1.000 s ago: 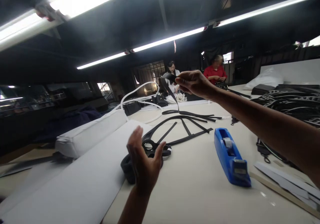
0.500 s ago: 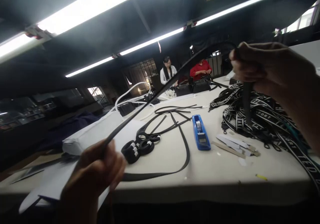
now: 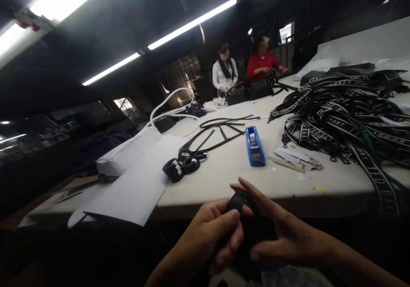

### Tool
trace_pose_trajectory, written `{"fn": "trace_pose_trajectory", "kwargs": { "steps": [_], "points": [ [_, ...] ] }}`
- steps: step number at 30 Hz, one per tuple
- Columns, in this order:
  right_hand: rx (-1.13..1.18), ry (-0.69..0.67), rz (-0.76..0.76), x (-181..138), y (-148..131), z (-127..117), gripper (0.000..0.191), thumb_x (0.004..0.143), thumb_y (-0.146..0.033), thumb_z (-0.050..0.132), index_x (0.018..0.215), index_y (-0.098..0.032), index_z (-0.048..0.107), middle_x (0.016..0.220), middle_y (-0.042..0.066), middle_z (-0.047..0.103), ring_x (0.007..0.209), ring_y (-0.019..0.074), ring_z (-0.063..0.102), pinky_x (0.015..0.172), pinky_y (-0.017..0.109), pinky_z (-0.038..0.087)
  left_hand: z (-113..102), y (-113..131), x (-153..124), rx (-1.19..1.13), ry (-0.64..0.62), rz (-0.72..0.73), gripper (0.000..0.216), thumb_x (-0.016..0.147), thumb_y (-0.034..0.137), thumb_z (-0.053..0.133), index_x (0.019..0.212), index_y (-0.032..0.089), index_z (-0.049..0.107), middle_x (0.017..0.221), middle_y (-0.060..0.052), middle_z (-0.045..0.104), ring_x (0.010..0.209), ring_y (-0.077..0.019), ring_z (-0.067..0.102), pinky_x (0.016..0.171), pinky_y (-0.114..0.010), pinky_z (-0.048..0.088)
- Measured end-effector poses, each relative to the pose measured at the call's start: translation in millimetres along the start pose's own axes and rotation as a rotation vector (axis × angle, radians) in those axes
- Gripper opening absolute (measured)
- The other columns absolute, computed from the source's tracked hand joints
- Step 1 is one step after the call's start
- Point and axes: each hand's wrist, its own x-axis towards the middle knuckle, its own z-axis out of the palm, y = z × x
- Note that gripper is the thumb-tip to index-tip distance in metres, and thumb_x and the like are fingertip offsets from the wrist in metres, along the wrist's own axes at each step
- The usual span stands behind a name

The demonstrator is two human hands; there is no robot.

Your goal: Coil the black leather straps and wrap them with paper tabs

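My left hand [image 3: 215, 231], near the front edge of the table, is closed around a black strap [image 3: 238, 200] that is bent into a small coil. Just to the right, my right hand [image 3: 282, 227] has its fingers stretched out and its thumb apart, beside the coil; whether it touches the strap is hard to tell. Several finished-looking black rolls with white bands [image 3: 174, 170] lie on the table to the left. Behind them are flat loose black strips [image 3: 221, 135]. A blue tape dispenser [image 3: 255, 147] stands past my hands.
A heap of black lettered straps with metal clips [image 3: 339, 107] covers the right side. Paper scraps [image 3: 296, 156] lie near it. White sheets [image 3: 134, 184] and white tubing [image 3: 173, 94] are at left. Two people [image 3: 225, 71] work with black bags [image 3: 261, 89] across the table [image 3: 211, 188].
My hands have come together low at the table's front edge. The strap, stretched between them before, is now gathered into a coil. My right hand's fingers have opened.
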Motion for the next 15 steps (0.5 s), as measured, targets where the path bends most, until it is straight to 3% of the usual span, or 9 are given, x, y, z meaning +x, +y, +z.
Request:
{"fn": "trace_pose_trajectory", "kwargs": {
  "steps": [2,4,6,9,13,15],
  "points": [
    [-0.086,0.097,-0.216,23.1,1.6,10.2,0.062,0.095,-0.023,0.053,0.152,-0.028,0.031,0.134,0.011,0.059,0.121,0.0223,0.058,0.1,0.039,0.048,2.3,-2.6,21.2,-0.095,-0.088,0.017,0.025,0.089,0.037,0.065,0.088,0.012,0.064,0.052,0.004,0.052,0.026,-0.0029,0.033,0.022,-0.013,0.026],
    [-0.178,0.214,-0.253,41.1,20.2,3.8,0.042,0.098,-0.022,0.043,0.139,-0.022,0.051,0.107,0.009,0.069,0.098,0.0196,0.066,0.089,0.035,0.053,-5.6,0.3,24.1,-0.236,-0.044,0.106,0.022,0.087,0.029,0.067,0.094,0.009,0.065,0.055,0.006,0.05,0.029,-0.0008,0.03,0.024,-0.011,0.026],
    [-0.254,0.288,-0.111,48.6,48.9,-11.4,0.034,0.096,-0.027,0.044,0.122,-0.016,0.063,0.081,0.006,0.069,0.073,0.0179,0.065,0.073,0.032,0.055,-19.6,8.6,11.9,-0.42,0.04,0.243,0.021,0.09,0.018,0.062,0.107,0.005,0.063,0.059,0.006,0.049,0.033,-0.0001,0.031,0.027,-0.008,0.028],
    [-0.295,0.254,0.231,37.0,92.0,-32.1,0.033,0.094,-0.038,0.044,0.086,-0.016,0.067,0.055,0.001,0.059,0.045,0.0151,0.053,0.049,0.028,0.048,-42.1,26.3,-15.1,-0.741,0.136,0.499,0.026,0.1,0.01,0.039,0.12,0.0,0.052,0.062,0.005,0.049,0.04,-0.0024,0.044,0.034,-0.008,0.036],
    [-0.265,0.215,0.328,-18.0,139.1,-36.5,0.031,0.09,-0.043,0.048,0.104,-0.022,0.066,0.083,0.007,0.074,0.069,0.0224,0.07,0.068,0.034,0.057,-70.2,44.7,-40.8,-0.991,0.186,0.714,0.036,0.105,0.016,0.023,0.133,-0.001,0.037,0.068,0.001,0.053,0.048,-0.0055,0.05,0.041,-0.01,0.043],
    [-0.248,0.207,0.355,-53.0,164.3,-30.7,0.037,0.083,-0.047,0.052,0.105,-0.023,0.07,0.086,0.008,0.077,0.066,0.0255,0.072,0.065,0.037,0.06,-84.0,47.6,-49.7,-1.013,0.206,0.785,0.036,0.105,0.015,0.021,0.135,0.0,0.035,0.071,0.0,0.054,0.05,-0.0058,0.051,0.042,-0.01,0.044]
  ]
}}
